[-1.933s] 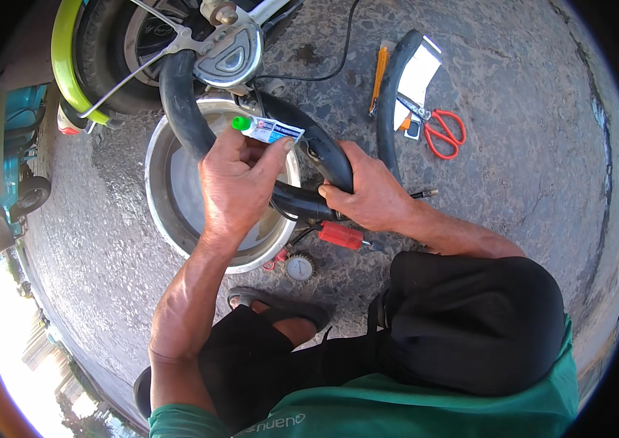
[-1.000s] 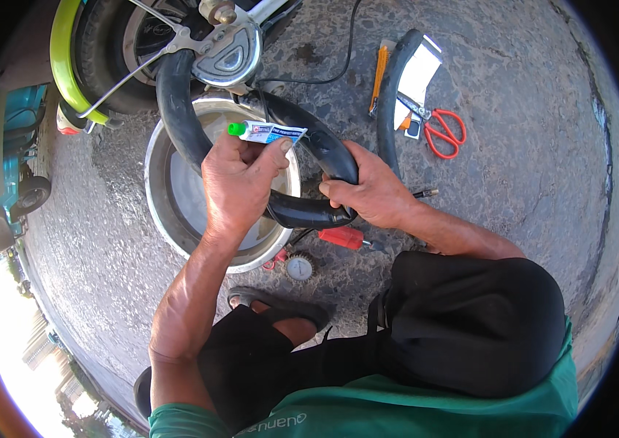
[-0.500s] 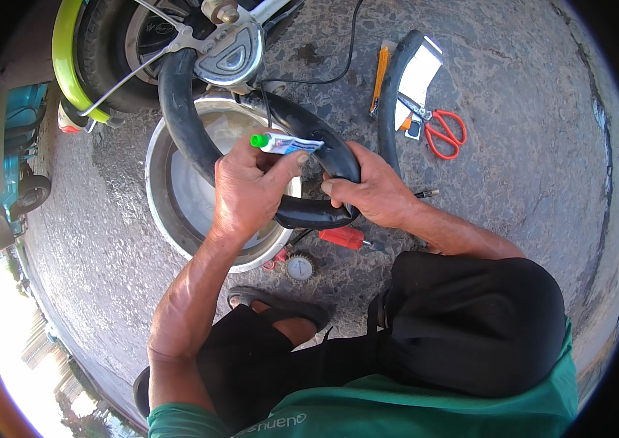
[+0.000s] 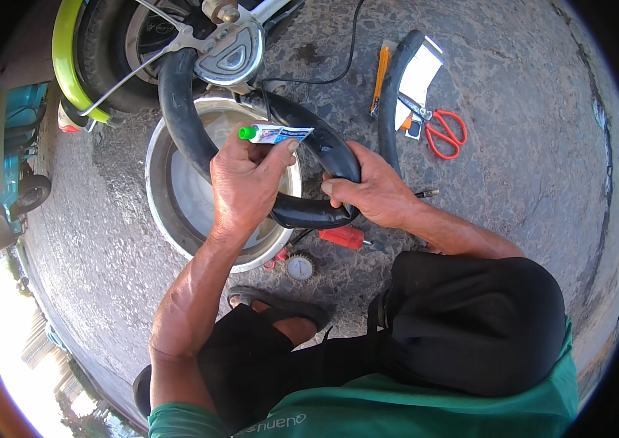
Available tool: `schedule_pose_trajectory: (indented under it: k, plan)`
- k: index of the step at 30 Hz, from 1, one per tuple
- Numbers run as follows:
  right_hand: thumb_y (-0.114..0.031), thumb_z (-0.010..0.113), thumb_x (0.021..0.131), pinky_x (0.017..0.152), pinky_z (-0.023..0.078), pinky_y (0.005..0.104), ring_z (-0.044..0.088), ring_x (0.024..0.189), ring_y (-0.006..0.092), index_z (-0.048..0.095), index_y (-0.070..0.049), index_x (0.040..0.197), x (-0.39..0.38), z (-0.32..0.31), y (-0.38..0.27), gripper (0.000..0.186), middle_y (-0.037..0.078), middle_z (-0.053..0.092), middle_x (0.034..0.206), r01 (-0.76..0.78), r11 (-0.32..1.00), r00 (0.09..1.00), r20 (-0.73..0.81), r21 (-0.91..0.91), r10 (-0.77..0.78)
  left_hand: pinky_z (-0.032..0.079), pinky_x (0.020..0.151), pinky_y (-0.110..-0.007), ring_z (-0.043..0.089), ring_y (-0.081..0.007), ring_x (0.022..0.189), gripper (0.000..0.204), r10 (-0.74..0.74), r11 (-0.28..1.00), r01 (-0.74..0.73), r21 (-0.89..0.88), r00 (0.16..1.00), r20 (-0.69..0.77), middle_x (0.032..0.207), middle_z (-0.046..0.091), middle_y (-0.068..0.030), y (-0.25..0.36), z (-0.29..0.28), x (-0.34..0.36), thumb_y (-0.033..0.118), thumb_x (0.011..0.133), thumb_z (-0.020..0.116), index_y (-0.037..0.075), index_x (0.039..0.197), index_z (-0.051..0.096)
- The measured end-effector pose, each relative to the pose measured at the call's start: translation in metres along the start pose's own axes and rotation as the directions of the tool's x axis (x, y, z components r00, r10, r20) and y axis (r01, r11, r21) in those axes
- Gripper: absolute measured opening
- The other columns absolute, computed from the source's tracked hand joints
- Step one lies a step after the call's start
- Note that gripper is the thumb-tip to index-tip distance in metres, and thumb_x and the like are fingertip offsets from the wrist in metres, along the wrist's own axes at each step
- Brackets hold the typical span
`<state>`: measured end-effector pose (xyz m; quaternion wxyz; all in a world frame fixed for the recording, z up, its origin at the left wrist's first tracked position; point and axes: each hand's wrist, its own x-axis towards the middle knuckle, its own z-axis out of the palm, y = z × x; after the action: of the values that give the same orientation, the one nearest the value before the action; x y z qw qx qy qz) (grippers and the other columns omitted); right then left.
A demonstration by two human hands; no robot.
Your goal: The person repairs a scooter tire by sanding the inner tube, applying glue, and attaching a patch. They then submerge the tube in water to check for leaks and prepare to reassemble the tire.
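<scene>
Between the thumb and fingers of my left hand (image 4: 245,179) is a small squeeze tube (image 4: 276,134), white and blue with a green cap at its left end. My right hand (image 4: 373,188) grips a black inner tube (image 4: 316,135) at its right-hand bend, thumb on the near side. A small scuffed mark shows on the rubber beside the squeeze tube. The inner tube loops up toward the wheel and hangs over a metal basin (image 4: 160,208) of cloudy water. My left hand is above the basin, in front of part of the inner tube.
A wheel with a lime fender (image 4: 65,55) stands at upper left. On the ground lie red-handled scissors (image 4: 446,135), a cut black rubber strip (image 4: 390,95), an orange cutter (image 4: 381,77), a red-handled tool (image 4: 342,236) and a round gauge (image 4: 300,268). My sandalled foot (image 4: 280,306) is near the basin.
My left hand has shifted slightly left with the squeeze tube, turning it more level. My right hand and the inner tube stay where they were.
</scene>
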<state>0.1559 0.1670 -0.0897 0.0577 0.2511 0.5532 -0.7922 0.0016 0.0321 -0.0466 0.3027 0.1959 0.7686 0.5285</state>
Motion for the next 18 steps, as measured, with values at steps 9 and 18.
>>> schedule_pose_trajectory:
  k: [9, 18]
  plan:
    - [-0.011, 0.071, 0.088, 0.071, 0.05, 0.03, 0.062, 0.078, 0.0113, 0.055, -0.001, 0.116, 0.0, 0.0, 0.0, 0.034, 0.003, 0.06, 0.093, -0.021, 0.996, 1.0, 0.007, 0.088, 0.02, 0.055, 0.072, -0.025, 0.068, -0.0078, 0.082, 0.026, -0.034, 0.999, 0.035, -0.004, 0.994, 0.104, 0.088, 0.074, -0.0065, 0.002, 0.0, -0.011, 0.006, 0.09, 0.077, -0.002, 0.112, 0.065]
    - [-0.018, 0.069, 0.09, 0.068, 0.049, 0.0305, 0.062, 0.076, 0.011, 0.053, 0.002, 0.118, 0.0, -0.001, 0.001, 0.038, 0.004, 0.063, 0.083, 0.007, 0.999, 1.0, 0.011, 0.051, -0.008, 0.055, 0.071, -0.026, 0.068, -0.0079, 0.08, 0.024, -0.047, 0.999, 0.045, 0.02, 0.996, 0.082, 0.087, 0.074, -0.0062, 0.005, 0.002, -0.01, 0.007, 0.09, 0.078, -0.002, 0.108, 0.066]
